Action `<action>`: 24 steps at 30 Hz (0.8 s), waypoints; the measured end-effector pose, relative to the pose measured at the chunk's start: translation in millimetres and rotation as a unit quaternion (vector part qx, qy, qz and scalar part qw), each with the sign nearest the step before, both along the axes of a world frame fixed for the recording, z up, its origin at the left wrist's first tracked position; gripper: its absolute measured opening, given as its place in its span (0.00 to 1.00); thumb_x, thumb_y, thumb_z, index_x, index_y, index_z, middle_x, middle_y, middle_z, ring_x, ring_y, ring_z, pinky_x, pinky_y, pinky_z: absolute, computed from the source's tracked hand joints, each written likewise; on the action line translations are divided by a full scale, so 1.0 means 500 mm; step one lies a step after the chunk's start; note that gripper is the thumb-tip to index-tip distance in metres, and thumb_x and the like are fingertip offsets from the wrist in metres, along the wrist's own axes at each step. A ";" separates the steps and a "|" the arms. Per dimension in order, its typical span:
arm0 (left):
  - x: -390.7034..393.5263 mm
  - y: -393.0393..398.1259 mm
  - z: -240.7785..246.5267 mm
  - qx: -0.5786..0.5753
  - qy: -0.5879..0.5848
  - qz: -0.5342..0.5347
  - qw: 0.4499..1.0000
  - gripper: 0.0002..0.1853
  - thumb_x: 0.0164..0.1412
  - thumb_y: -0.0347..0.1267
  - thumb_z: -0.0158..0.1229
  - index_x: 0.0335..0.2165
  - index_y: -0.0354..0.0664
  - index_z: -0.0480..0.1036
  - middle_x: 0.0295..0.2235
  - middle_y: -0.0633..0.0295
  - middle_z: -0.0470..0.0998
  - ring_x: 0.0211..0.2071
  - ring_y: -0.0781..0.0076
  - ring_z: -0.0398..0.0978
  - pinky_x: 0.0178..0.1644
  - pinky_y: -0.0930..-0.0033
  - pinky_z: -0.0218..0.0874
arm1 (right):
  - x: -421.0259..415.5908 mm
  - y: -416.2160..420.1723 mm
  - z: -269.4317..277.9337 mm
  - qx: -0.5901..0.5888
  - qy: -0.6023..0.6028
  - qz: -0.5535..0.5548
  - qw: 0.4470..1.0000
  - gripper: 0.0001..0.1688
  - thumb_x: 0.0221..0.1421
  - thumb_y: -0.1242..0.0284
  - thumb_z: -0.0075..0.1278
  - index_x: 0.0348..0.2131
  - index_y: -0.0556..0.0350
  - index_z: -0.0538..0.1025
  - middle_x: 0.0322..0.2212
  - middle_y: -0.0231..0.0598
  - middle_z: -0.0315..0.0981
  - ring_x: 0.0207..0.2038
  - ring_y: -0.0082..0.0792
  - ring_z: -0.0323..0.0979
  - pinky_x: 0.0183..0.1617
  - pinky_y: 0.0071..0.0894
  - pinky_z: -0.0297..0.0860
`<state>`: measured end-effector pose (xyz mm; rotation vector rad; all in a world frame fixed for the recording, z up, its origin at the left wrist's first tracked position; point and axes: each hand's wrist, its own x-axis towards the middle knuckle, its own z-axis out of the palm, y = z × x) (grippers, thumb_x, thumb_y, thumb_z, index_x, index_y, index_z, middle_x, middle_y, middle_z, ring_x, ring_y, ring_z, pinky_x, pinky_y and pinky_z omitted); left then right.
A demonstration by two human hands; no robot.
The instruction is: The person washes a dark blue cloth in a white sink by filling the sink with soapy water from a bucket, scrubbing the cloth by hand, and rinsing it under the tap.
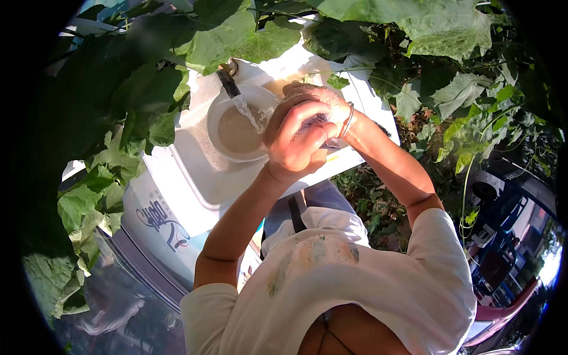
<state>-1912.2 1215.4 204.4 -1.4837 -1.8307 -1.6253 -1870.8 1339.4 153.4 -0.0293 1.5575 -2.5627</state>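
Observation:
My left hand (295, 137) and my right hand (317, 100) are pressed together over the right part of a white sink basin (195, 177), fingers curled. Between them shows a small dark wet item (315, 120), perhaps cloth; the hands hide most of it. Suds or water glisten on my right hand, and a thin bracelet (348, 120) circles that wrist. Left of the hands, a white bowl (213, 133) stands in the basin with cloudy water (239, 133) in it. A dark spout (228, 84) pours a stream of water (246, 111) into the bowl.
Large green leaves (239, 40) and vines hang over the basin's far edge and both sides. A white bucket-like container (155, 222) with printed writing stands at the lower left, near a dark rim (137, 257). Blue-framed objects (501, 253) lie farther off at right.

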 end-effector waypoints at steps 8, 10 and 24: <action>0.087 0.007 -0.043 -0.024 0.114 -0.014 0.993 0.06 0.39 0.30 0.60 0.19 0.41 0.71 0.26 0.63 0.69 0.30 0.62 0.71 0.37 0.65 0.68 | -0.033 0.022 0.089 0.192 -0.116 0.229 0.947 0.11 0.44 0.74 0.46 0.14 0.56 0.64 0.13 0.28 0.59 0.17 0.18 0.56 0.19 0.23 0.55; 0.086 -0.004 -0.055 -0.066 0.224 -0.013 0.972 0.05 0.39 0.32 0.59 0.19 0.44 0.71 0.26 0.68 0.70 0.31 0.65 0.71 0.38 0.69 0.68 | -0.033 0.014 0.085 0.279 -0.163 0.241 0.915 0.11 0.42 0.71 0.47 0.15 0.58 0.66 0.13 0.33 0.62 0.18 0.24 0.60 0.23 0.28 0.59; -0.122 -0.259 -0.100 -0.484 -0.113 0.217 0.840 0.16 0.55 0.32 0.50 0.43 0.42 0.70 0.47 0.52 0.68 0.45 0.52 0.68 0.50 0.55 0.58 | -0.049 -0.154 -0.119 0.341 0.102 -0.051 0.933 0.12 0.51 0.70 0.53 0.36 0.54 0.71 0.45 0.37 0.62 0.54 0.34 0.55 0.54 0.34 0.57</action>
